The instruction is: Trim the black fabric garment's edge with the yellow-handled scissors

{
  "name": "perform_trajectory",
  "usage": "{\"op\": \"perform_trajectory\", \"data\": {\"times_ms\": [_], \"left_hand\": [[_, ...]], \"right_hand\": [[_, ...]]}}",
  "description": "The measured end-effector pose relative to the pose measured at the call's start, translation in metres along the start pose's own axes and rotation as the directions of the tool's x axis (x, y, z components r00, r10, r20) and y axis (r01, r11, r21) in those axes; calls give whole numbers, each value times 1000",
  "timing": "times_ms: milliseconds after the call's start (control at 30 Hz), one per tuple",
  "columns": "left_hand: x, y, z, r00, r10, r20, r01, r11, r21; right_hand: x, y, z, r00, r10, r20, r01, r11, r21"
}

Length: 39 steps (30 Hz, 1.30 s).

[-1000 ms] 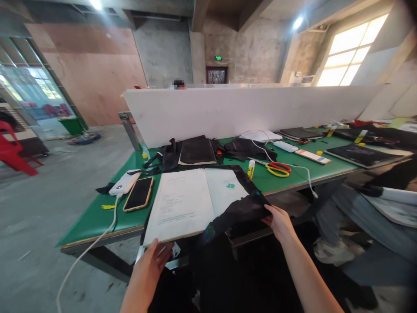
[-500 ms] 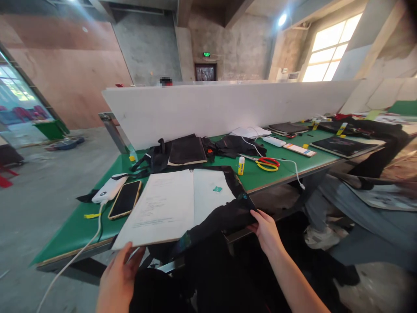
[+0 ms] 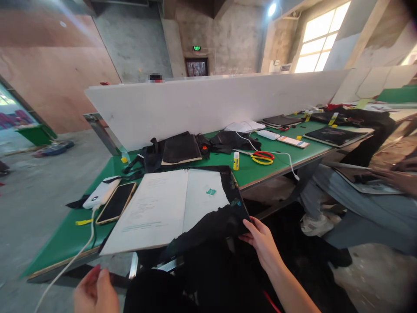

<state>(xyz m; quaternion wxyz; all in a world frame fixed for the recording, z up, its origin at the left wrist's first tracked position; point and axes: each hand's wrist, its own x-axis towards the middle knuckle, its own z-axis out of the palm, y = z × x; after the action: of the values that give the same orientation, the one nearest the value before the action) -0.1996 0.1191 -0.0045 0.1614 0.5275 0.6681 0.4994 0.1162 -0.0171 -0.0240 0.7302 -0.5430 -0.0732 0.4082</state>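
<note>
An open book (image 3: pixel 159 204) with white pages lies over the front edge of the green table. Ragged black cloth (image 3: pixel 208 224) is folded over the lower and right edges of its right-hand side. A small green scrap (image 3: pixel 211 191) rests on the right page. My right hand (image 3: pixel 257 234) pinches the cloth-covered lower right corner of the book. Below the book's lower left corner, apart from it, my left hand (image 3: pixel 96 289) is closed with thumb and forefinger together; whatever is between them, if anything, cannot be made out.
Left of the book are a dark phone (image 3: pixel 116 203) and a white power bank (image 3: pixel 101 192) with a cable. A glue stick (image 3: pixel 236 161) and scissors (image 3: pixel 262 157) lie beyond it. A black-covered book (image 3: pixel 181 148) sits near the white partition (image 3: pixel 208 100). A seated person (image 3: pixel 352 195) is at right.
My left hand has let go of the book's lower left corner and moved down and left, its fingers closing. My right hand keeps its hold. The whole view has shifted slightly.
</note>
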Motion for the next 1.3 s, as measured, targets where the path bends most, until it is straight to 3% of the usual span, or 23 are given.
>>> {"op": "perform_trajectory", "data": {"times_ms": [100, 167, 200, 267, 333, 433, 533, 633, 933, 1100, 1200, 1300], "left_hand": [[-14, 16, 2, 988, 122, 89, -130, 987, 91], [-25, 36, 8, 923, 327, 204, -354, 929, 111], [-30, 46, 13, 857, 447, 256, -481, 873, 85], [-39, 66, 25, 673, 643, 365, -691, 723, 0], [-47, 82, 41, 525, 719, 456, -790, 610, -53], [-59, 98, 62, 412, 735, 539, -849, 524, -66], [-72, 107, 77, 364, 741, 564, -871, 486, -76], [-82, 114, 84, 346, 734, 585, -863, 494, -109], [-91, 130, 98, 311, 684, 660, -722, 621, -304], [-87, 150, 113, 270, 586, 764, -556, 743, -373], [-81, 163, 122, 194, 488, 851, -408, 829, -382], [-74, 174, 130, 73, 454, 888, -377, 837, -397]], "right_hand": [[-2, 3, -7, 992, -128, -15, 126, 986, -112], [-1, 5, -12, 976, -215, -21, 205, 954, -219], [0, 7, -15, 968, -249, -17, 235, 932, -277], [2, 8, -19, 954, -299, 7, 278, 880, -384], [4, 9, -20, 939, -343, 28, 316, 830, -460], [5, 8, -19, 920, -390, 38, 355, 789, -502], [5, 4, -16, 919, -391, 51, 364, 793, -488], [2, -1, -16, 926, -374, 60, 355, 801, -481], [-7, -10, -18, 940, -327, 102, 342, 905, -253], [-8, -11, -17, 942, -319, 107, 335, 916, -220], [-9, -13, -16, 945, -306, 115, 324, 925, -197], [-10, -14, -14, 953, -287, 100, 301, 932, -200]]}}
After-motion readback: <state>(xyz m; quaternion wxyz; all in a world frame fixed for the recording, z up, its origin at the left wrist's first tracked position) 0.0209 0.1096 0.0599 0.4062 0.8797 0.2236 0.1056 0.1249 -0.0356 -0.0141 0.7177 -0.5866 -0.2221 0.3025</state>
